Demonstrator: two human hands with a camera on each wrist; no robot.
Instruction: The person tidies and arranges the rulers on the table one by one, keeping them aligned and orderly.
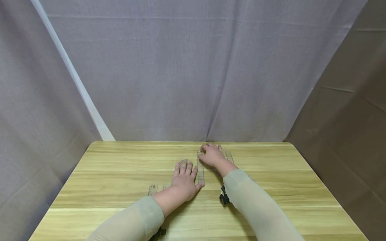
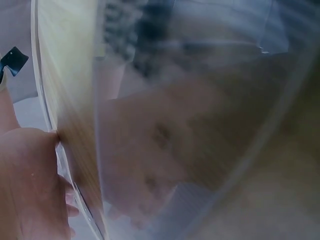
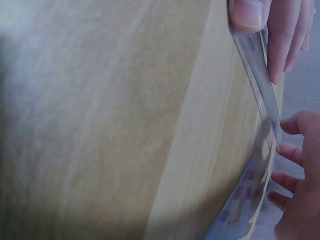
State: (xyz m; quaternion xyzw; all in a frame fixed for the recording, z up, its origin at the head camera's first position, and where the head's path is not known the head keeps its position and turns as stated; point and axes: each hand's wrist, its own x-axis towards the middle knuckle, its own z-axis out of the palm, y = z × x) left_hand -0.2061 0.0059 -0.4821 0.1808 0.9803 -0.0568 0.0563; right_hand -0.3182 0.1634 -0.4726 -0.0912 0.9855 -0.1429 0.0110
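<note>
A clear ruler (image 1: 200,172) lies lengthwise on the table between the two hands. My right hand (image 1: 212,155) pinches its far end, and in the right wrist view the thumb (image 3: 247,14) lies on the ruler (image 3: 265,85) with fingers along the other edge. Fingers spread, my left hand (image 1: 184,181) lies flat to the left of the ruler, its thumb at the near end. A clear piece with a curved edge (image 1: 183,162) shows partly from under the left fingertips. The left wrist view is mostly blurred.
Left of the left hand, a clear plastic piece with small cutouts (image 1: 152,189) sticks out from behind the forearm. Another clear ruler (image 1: 229,156) lies right of the right hand, partly hidden. Grey curtains (image 1: 156,83) surround the wooden table (image 1: 105,187).
</note>
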